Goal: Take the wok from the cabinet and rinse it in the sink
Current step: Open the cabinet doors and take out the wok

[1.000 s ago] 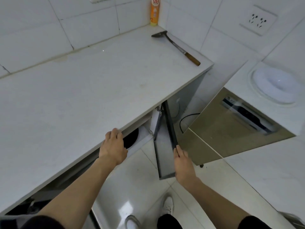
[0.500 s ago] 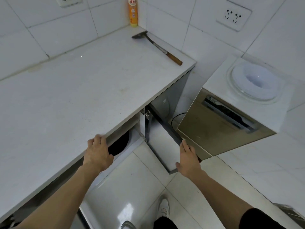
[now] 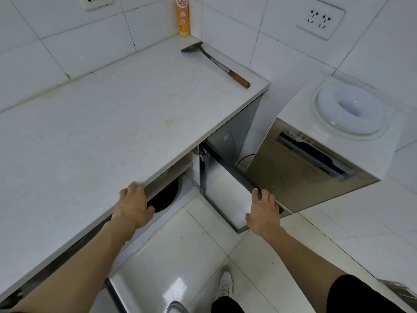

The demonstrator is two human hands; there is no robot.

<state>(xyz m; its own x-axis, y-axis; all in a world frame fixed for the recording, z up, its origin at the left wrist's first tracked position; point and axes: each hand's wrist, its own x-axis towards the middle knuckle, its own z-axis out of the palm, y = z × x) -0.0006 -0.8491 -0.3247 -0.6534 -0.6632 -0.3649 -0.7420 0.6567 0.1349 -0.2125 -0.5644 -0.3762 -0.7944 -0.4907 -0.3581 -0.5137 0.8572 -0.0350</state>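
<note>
While the left hand [image 3: 133, 205] curls its fingers over the front edge of the white countertop [image 3: 94, 132], the thumb hangs below that edge, in front of the open cabinet [image 3: 187, 175]. Just past the thumb, a dark round shape that looks like the wok [image 3: 165, 195] sits inside the cabinet, mostly hidden under the counter's overhang. The right hand [image 3: 264, 212] grips the top edge of the cabinet door [image 3: 225, 190] near its outer corner, fingers curled over it and thumb on the near side; the door stands swung wide on its hinges, its pale inner face showing. Beside the door stands a brown-fronted water dispenser [image 3: 316, 163] with a white top. Along the right edge of the countertop lies a metal spatula [image 3: 214, 61] with a wooden handle, its blade pointing to the back corner, where an orange bottle [image 3: 183, 16] stands upright against the tiled wall. Below, one white shoe [image 3: 224, 284] rests on the glossy floor tiles.
</note>
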